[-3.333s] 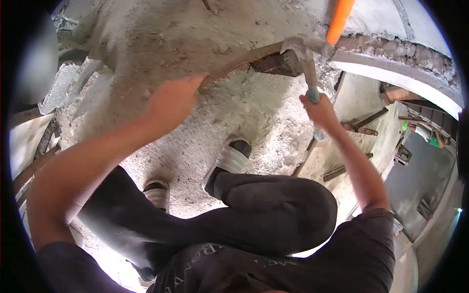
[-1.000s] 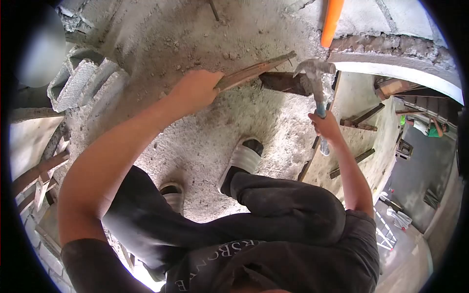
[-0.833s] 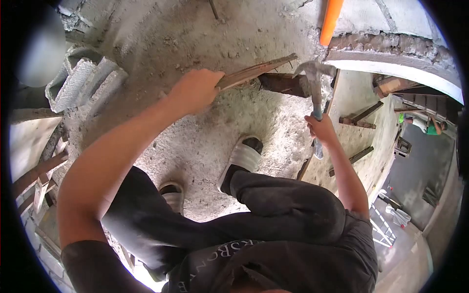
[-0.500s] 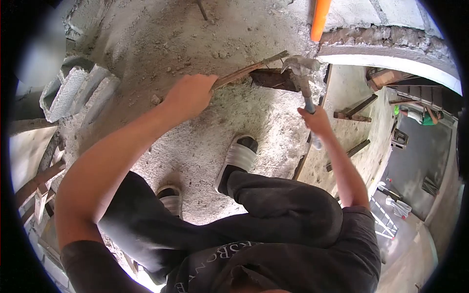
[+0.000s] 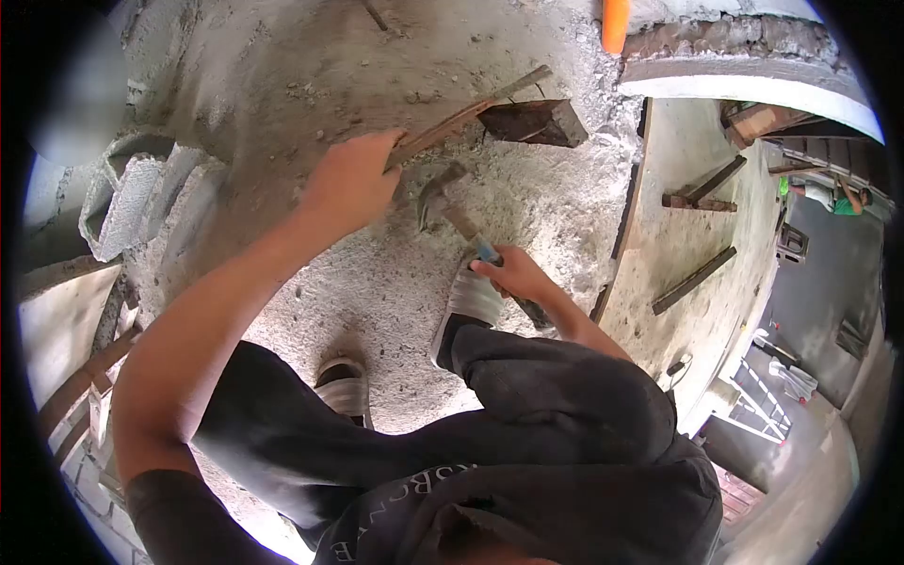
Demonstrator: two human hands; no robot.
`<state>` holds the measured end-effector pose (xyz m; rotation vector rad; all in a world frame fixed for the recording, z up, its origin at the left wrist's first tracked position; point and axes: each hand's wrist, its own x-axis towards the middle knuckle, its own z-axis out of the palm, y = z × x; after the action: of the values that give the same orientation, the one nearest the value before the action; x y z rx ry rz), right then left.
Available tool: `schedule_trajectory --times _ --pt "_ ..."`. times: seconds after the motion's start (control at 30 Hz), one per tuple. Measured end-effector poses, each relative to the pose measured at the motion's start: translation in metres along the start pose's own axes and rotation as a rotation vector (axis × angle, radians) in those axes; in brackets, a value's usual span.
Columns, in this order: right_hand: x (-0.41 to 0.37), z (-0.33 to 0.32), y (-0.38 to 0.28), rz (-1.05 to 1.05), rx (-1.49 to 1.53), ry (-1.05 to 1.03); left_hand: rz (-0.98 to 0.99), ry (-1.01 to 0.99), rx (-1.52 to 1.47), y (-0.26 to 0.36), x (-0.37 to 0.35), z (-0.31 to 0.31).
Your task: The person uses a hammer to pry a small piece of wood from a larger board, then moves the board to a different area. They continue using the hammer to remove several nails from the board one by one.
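My left hand (image 5: 353,184) grips the near end of a narrow wooden strip (image 5: 471,115), which slants up and to the right with nails sticking out near its far end. In my right hand (image 5: 518,276) is a claw hammer (image 5: 461,218), held by its handle, its head low over the rough floor just right of my left hand. Beside the strip's far end lies a dark wooden block (image 5: 535,122). The hammer head is apart from both the strip and the block.
Hollow concrete blocks (image 5: 127,202) stand at the left. An orange pipe (image 5: 615,25) shows at the top. Right of the floor's edge, boards (image 5: 695,281) lie on a pale panel. Far below right are a white ladder (image 5: 758,405) and a person in green (image 5: 847,201).
My right hand has brought the hammer left and down, away from the wooden block. My left hand still holds the strip, shifted slightly left.
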<state>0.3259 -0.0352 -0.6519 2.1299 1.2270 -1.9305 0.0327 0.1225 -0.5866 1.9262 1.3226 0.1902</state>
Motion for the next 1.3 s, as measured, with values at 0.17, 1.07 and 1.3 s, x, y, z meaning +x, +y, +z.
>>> schedule_trajectory --times 0.17,1.07,1.3 --pt "0.029 -0.021 0.011 0.005 -0.019 -0.14 0.007 0.014 0.034 -0.006 0.002 0.001" --pt "-0.102 -0.082 -0.097 -0.328 0.134 0.514 -0.002 -0.034 0.09 0.001 0.001 -0.002" --pt "-0.033 -0.027 0.013 -0.192 -0.328 0.428 -0.072 -0.08 0.066 -0.012 0.028 -0.049"
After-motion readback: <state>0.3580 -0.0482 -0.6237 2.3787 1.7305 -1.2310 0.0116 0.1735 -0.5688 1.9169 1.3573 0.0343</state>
